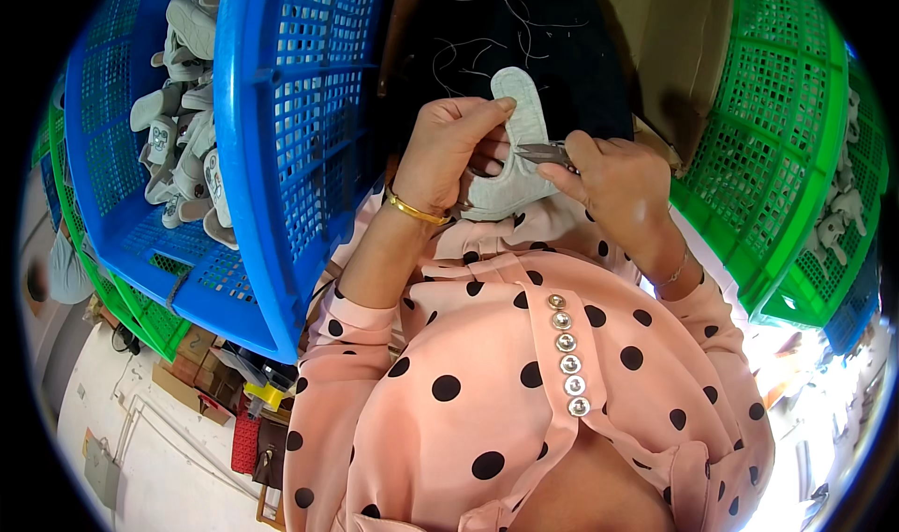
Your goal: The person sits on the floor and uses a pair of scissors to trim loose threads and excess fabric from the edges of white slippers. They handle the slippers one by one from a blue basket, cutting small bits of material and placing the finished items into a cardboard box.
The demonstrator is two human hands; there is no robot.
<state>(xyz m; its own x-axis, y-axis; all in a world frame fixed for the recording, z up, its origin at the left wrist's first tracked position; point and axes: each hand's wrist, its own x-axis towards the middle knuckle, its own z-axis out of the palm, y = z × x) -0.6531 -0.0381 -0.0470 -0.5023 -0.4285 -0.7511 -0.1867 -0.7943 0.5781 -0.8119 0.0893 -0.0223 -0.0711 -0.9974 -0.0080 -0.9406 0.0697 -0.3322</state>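
A small grey fabric shoe piece (513,148) was held up by the left hand (448,153), and small snips (546,154) were gripped at its edge by the right hand (613,181). Trimming looked half done; loose threads (487,40) lay just beyond the hands. Many grey pieces (183,110) sat in the blue basket (281,157) left of the hands.

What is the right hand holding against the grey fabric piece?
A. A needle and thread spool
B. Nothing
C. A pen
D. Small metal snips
D: the right hand grips small metal snips with the blades at the grey fabric piece, which the left hand pinches.
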